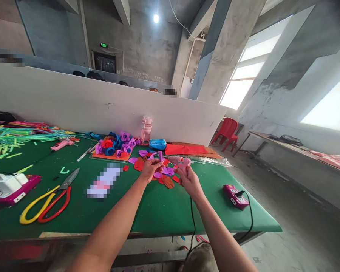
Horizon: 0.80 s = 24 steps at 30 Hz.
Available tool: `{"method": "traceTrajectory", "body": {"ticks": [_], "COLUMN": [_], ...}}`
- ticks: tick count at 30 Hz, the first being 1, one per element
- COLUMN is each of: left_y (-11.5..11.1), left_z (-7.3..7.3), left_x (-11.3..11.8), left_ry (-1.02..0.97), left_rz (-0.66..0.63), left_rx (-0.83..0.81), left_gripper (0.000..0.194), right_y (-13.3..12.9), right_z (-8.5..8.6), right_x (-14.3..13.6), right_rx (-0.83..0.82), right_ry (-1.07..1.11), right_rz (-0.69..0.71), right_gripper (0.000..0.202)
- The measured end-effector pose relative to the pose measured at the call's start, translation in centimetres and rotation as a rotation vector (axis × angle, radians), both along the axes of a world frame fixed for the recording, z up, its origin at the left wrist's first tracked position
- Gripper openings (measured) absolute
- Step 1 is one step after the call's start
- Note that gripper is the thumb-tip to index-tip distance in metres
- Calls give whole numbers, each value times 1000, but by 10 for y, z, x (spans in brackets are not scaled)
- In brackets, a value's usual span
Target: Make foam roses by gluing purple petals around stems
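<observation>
My right hand (190,181) is wrapped round the handle of a pink hot glue gun (183,161), whose nozzle points left. A black cord runs down from it past the table edge. My left hand (150,170) pinches a small rolled purple paper petal (160,155) just left of the nozzle. Whether nozzle and petal touch, I cannot tell. Beneath both hands lie loose red, purple and brown paper petals (168,181) on the green tabletop (158,215). Finished-looking paper flowers (116,143) in purple, blue and red are heaped behind my left hand.
Large scissors (55,202) and a power strip (15,189) are on the left, below a second pink glue gun (62,144) and pipe cleaners (14,138). A pink bottle (146,130), blue roll (158,144) and red paper (187,149) line the white partition (102,98). Another power strip (235,196) sits right.
</observation>
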<state>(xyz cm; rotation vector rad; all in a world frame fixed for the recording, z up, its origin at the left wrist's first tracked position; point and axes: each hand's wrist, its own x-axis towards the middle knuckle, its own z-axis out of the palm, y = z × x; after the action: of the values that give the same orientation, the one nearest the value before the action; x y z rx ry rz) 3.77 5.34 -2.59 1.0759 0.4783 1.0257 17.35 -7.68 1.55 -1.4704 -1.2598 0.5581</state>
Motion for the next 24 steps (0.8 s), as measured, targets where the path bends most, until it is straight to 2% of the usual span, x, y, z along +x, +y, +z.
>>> {"method": "traceTrajectory", "body": {"ticks": [7, 13, 24], "left_y": [-4, -4, -2], "left_z": [6, 6, 3], "left_x": [-1, -1, 0], "left_ry": [12, 15, 27], "left_rz": [8, 2, 0], "left_rx": [-16, -12, 4], "left_gripper": [29, 28, 29], "right_y": [-3, -2, -4], "right_z": [3, 0, 6], "right_x": [-3, -5, -9], "right_rx": [22, 0, -40], "right_ry": [-221, -273, -357], "right_rz": [-56, -75, -82], "right_gripper": [38, 40, 45]}}
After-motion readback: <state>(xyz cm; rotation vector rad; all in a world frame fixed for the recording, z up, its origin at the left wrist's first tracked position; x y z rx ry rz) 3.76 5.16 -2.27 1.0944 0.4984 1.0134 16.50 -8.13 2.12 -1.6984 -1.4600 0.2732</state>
